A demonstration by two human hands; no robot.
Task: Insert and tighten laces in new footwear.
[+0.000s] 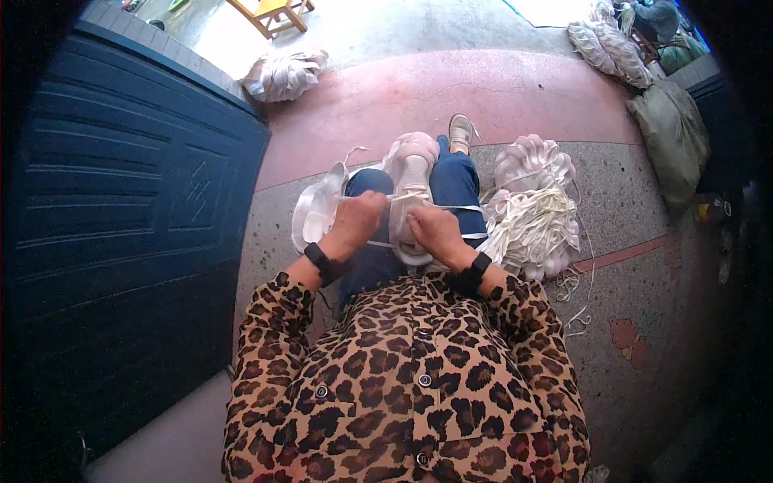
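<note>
Evidently gripping white lace in a curled left hand; placing a curled right hand at the pale shoe, cannot tell grasping what; supporting it along the inner edge of the right thigh.

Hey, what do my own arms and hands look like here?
Your left hand and right hand wear no gloves. Black bands circle the left wrist and right wrist. Your tan sleeves have dark leopard spots.
</note>
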